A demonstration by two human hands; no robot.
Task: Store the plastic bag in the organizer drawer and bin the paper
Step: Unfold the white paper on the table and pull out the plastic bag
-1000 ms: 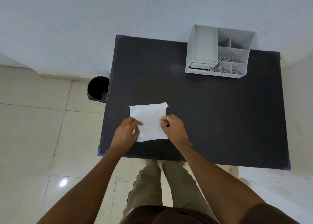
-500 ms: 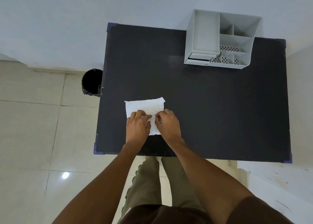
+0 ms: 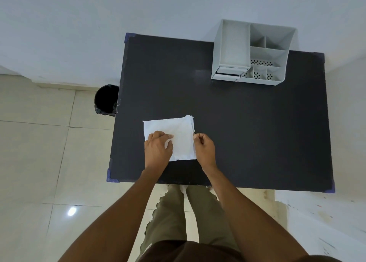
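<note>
A white folded sheet (image 3: 179,135) lies flat on the black table (image 3: 247,133) near its front left; I cannot tell whether it is the plastic bag or the paper. Layered edges show on its right side. My left hand (image 3: 157,151) rests on its lower left part, fingers curled down and thumb pinching the material. My right hand (image 3: 204,148) pinches the sheet's right edge between thumb and fingertips. The grey organizer (image 3: 231,44) stands at the table's far right, its small drawer (image 3: 227,73) at the lower left front. A black bin (image 3: 106,100) stands on the floor left of the table.
A white wall runs behind the table. Pale floor tiles lie on the left and below. My legs stand at the table's front edge. A white paint-marked surface (image 3: 320,218) sits at the lower right.
Both hands met at the sheet's middle half a second ago. Now they are apart again: the right hand is at the right edge and the left hand over the lower left part.
</note>
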